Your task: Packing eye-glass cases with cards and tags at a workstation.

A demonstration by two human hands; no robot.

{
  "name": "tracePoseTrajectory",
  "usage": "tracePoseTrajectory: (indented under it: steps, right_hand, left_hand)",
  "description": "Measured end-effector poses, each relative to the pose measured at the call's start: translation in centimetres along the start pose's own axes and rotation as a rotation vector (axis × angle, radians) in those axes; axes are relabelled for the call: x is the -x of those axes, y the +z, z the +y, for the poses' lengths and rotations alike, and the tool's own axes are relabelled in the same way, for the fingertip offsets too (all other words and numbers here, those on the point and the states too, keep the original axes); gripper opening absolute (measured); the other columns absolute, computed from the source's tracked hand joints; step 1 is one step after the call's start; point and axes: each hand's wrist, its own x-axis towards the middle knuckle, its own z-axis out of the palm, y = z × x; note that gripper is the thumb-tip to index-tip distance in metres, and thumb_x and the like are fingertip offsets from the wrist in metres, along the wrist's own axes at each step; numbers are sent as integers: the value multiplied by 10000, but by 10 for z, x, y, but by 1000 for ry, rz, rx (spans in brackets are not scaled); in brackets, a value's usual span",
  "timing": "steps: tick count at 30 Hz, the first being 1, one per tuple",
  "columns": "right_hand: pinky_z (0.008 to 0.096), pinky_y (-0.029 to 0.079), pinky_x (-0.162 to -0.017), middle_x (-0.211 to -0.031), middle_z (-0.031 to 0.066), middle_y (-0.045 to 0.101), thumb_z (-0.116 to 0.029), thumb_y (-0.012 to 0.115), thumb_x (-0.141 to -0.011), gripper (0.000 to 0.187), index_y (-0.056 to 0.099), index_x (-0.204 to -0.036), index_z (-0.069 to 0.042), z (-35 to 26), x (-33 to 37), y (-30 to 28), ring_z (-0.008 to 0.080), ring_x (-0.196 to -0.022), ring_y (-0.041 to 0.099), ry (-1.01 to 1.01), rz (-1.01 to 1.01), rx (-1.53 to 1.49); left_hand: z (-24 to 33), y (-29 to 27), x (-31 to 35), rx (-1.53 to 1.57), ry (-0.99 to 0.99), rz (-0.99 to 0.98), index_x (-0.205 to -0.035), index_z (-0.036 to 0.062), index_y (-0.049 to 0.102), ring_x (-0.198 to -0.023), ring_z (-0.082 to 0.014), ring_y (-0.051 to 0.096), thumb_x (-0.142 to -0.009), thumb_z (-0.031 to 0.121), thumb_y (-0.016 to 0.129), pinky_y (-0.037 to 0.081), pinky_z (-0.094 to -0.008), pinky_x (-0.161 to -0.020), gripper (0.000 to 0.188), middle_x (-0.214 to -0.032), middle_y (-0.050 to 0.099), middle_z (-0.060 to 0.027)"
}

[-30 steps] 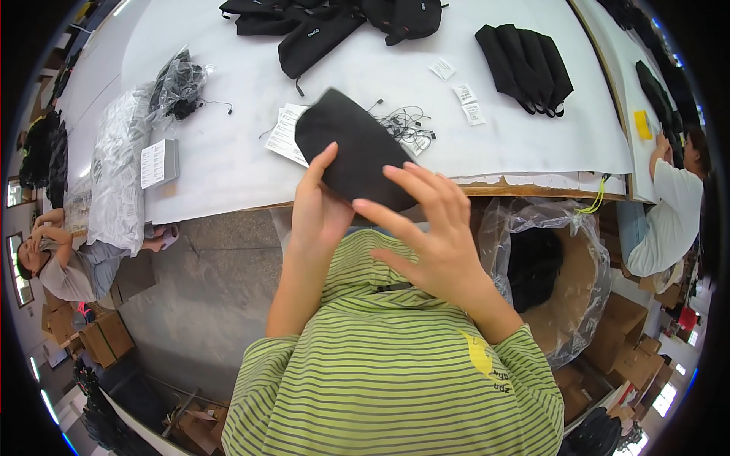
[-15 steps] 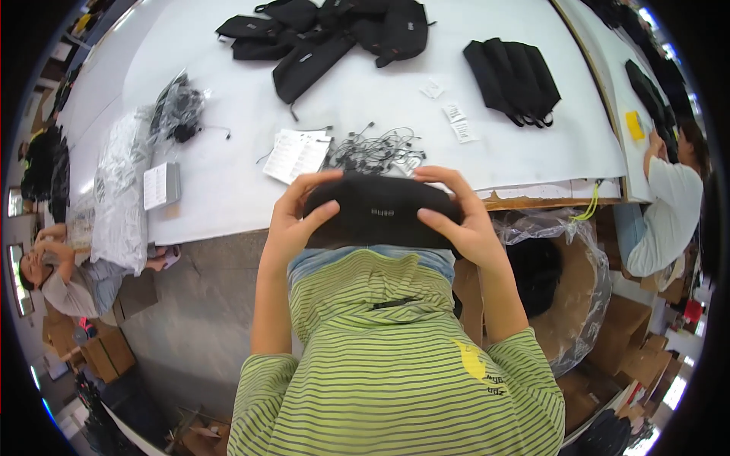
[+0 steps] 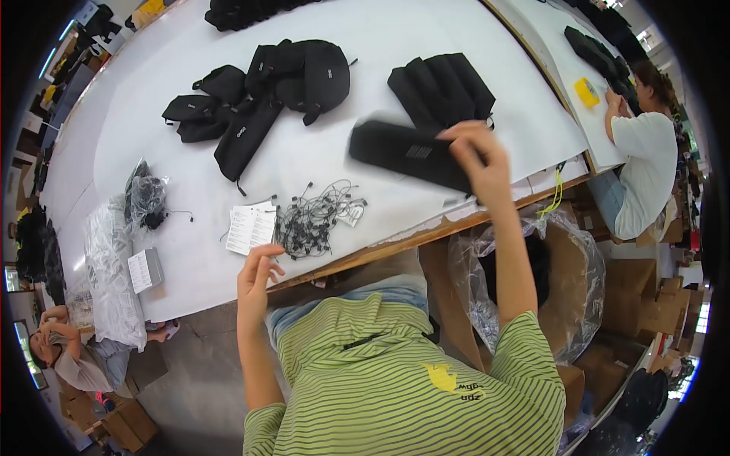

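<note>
My right hand grips one end of a long black fabric pouch, holding it tilted over the table's front edge; motion blurs its far end. Beyond it lie several black pouches side by side. My left hand is at the table edge, fingers loosely curled but apart, with nothing in them. Nearest to it are printed white cards and a tangle of thin black cords with small black ends. Farther back sits a loose heap of black pouches.
On the left are clear plastic wrapping, a bagged black bundle and a small box. A plastic-lined carton stands below the table on the right. One person works at the right; another is at the left.
My left hand has let go of the pouch and moved toward the cards. The right hand has carried the pouch away from my body, rightward over the table. The view has shifted.
</note>
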Motion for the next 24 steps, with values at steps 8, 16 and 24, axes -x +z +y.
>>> tracePoseTrajectory:
  steps: [8,16,24]
  right_hand:
    - [327,442,-843,-1032,92,533,-199,661,-862,210,689,-1068,-172,155,-90,-82,251,-978,543,-178,601,557]
    - [320,497,-791,-1031,92,669,-251,656,-844,261,685,-1030,-70,253,-68,-48,203,-929,642,446,365,122]
    - [278,477,-721,-882,120,690,-312,712,-809,356,664,-1017,-27,279,-53,-72,185,-830,648,551,186,308]
  left_hand:
    - [-16,-8,15,108,-228,109,-965,7,605,-724,-94,572,-997,258,435,438,-221,-664,305,-948,655,-68]
    - [-18,-1,12,122,-222,123,-966,15,603,-728,-94,582,-985,221,465,446,-222,-678,249,-927,654,-76]
    - [-13,-3,7,145,-226,104,-963,9,601,-741,-97,579,-978,195,473,452,-235,-700,226,-913,652,-79]
